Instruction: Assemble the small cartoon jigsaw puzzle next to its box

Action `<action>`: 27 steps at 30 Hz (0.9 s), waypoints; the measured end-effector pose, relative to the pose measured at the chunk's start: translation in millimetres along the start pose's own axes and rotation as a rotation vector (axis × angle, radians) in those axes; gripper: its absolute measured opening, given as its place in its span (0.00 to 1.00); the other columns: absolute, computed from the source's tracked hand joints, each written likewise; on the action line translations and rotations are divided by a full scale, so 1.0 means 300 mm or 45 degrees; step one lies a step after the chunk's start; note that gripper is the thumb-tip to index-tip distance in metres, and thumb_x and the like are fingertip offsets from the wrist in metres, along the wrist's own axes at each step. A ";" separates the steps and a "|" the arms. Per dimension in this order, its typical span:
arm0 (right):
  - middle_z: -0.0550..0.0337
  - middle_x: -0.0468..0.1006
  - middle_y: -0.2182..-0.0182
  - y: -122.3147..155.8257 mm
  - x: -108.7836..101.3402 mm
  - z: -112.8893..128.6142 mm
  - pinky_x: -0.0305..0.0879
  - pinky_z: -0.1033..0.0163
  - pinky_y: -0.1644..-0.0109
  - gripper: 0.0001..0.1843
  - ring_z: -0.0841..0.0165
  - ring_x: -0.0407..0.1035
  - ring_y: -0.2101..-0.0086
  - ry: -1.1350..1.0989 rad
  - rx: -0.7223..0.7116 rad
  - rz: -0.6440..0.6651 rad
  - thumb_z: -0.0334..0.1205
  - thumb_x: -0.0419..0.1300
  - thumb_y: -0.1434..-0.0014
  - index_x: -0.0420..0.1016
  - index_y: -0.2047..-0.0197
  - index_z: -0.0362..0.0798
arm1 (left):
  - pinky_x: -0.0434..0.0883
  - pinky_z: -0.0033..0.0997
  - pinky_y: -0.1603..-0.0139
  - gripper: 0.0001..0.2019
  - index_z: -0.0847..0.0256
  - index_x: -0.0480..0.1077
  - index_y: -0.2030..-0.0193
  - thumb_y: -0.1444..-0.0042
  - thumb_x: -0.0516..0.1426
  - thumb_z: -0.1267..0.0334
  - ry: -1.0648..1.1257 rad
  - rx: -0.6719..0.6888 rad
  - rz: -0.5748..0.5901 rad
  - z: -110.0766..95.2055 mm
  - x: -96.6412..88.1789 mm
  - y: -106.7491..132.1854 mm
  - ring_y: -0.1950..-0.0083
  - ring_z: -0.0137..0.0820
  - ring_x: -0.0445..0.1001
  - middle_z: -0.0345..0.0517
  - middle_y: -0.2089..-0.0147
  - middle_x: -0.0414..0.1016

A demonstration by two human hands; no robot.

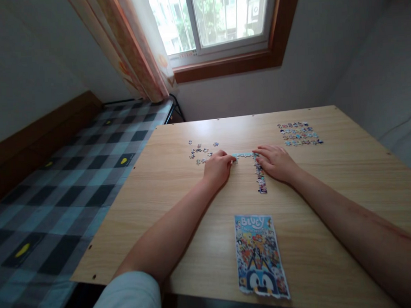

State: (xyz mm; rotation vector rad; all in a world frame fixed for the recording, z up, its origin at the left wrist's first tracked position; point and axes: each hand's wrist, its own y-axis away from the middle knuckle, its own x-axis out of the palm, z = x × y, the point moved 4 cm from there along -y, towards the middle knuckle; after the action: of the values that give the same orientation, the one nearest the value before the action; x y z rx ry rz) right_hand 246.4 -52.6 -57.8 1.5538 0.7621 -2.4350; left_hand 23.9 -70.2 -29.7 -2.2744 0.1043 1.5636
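A joined strip of jigsaw puzzle pieces runs left to right at mid-table, and a second strip runs down from its right end, making a corner. My left hand is closed at the left end of the top strip, thumb and finger pinched on a jigsaw puzzle piece that they mostly hide. Over the corner, my right hand lies with its fingers stretched out, the tips touching the pieces. Left of my left hand are scattered loose puzzle pieces.
Rows of puzzle pieces are laid out at the table's back right. A Bluey picture sheet with a torn bottom edge lies near the front of the wooden table. Left of it is a bed with a checked cover; a window stands behind.
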 end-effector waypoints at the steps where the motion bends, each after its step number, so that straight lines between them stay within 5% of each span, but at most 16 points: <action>1: 0.51 0.74 0.41 0.001 -0.001 0.000 0.58 0.45 0.37 0.22 0.54 0.65 0.41 -0.004 0.002 0.003 0.48 0.49 0.31 0.75 0.41 0.52 | 0.71 0.32 0.54 0.13 0.49 0.81 0.52 0.35 0.56 0.66 0.006 -0.004 0.001 0.000 0.000 0.000 0.55 0.33 0.74 0.44 0.54 0.77; 16: 0.50 0.72 0.38 0.003 0.002 0.022 0.53 0.41 0.33 0.22 0.54 0.61 0.37 -0.056 0.075 0.063 0.46 0.49 0.31 0.74 0.39 0.52 | 0.72 0.33 0.48 0.13 0.58 0.77 0.54 0.38 0.53 0.73 0.381 -0.184 -0.135 0.055 -0.030 0.002 0.54 0.34 0.76 0.47 0.55 0.79; 27: 0.50 0.74 0.40 0.002 0.002 0.033 0.54 0.44 0.33 0.21 0.56 0.63 0.37 -0.132 0.086 0.024 0.45 0.50 0.31 0.74 0.41 0.51 | 0.72 0.33 0.49 0.13 0.58 0.76 0.54 0.37 0.52 0.72 0.353 -0.189 -0.125 0.057 -0.032 0.009 0.54 0.33 0.76 0.46 0.55 0.79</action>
State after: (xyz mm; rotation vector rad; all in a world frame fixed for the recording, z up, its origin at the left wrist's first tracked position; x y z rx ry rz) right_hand 238.3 -58.0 -55.2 1.4373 0.6500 -2.5292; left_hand 4.5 -68.1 -26.9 -2.5596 -0.0511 1.2379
